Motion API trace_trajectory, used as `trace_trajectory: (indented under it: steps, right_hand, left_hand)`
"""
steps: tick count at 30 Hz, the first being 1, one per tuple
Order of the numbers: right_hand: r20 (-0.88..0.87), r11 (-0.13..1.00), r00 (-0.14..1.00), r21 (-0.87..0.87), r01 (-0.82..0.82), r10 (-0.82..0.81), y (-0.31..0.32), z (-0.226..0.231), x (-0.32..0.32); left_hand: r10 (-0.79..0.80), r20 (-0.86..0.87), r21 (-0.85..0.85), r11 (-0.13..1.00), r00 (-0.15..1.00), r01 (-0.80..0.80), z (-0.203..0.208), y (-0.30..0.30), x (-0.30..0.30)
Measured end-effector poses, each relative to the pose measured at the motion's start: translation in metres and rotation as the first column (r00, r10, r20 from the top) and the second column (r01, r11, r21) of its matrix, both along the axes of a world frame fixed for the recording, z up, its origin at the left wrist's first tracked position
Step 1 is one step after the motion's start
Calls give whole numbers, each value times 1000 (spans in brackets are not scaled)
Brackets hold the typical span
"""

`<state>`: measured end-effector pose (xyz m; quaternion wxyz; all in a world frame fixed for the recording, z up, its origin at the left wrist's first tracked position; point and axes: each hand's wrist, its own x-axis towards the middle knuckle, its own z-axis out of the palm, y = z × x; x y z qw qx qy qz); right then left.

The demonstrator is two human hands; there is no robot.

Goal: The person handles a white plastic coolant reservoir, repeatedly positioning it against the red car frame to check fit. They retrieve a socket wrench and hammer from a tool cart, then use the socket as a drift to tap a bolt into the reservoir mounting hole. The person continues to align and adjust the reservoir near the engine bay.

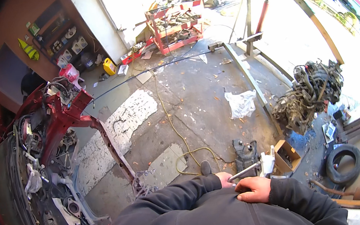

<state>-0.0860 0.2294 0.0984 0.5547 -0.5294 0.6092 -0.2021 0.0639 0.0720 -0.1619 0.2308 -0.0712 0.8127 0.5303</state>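
Low in front of my body, my left hand [224, 180] is closed round one end of a slim metal bar [245, 171]. The bar points to the right and slightly away from me; its kind is not clear. Close beside it, my right hand [254, 190] lies against the front of my dark jacket [197, 220]. Its fingers are curled together, and what they hold, if anything, is hidden. Just beyond the hands are a dark plastic part [245, 153], a white bottle-like container [267, 162] and an open cardboard box [287, 157].
At left stands a red car front with its engine bay [64, 197] exposed. A yellow hose [164, 108] crosses the floor. A red tool cart [176, 27] is at the back; a steel hoist frame [244, 71], a greasy engine [311, 91] and a tyre [343, 164] are on the right.
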Motion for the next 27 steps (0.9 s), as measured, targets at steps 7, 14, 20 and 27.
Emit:
trace_trajectory:
  steps: [7, 14, 20, 27]
  right_hand:
    - [353, 968, 928, 166, -188, 120, -182, 29, -61]
    - [406, 940, 883, 133, -313, 236, -326, 25, -135]
    - [334, 934, 900, 123, -335, 279, -448, 5, -243]
    - [546, 913, 833, 289, -288, 90, -612, -21, -345]
  left_hand:
    - [82, -100, -55, 995, 992, -88, 15, -155, -54]
    - [362, 13, 53, 931, 932, -362, 5, -271, -78]
    - [619, 209, 220, 725, 758, -653, -6, -375, -106]
    - [746, 221, 156, 609, 628, -778, 13, -488, -189]
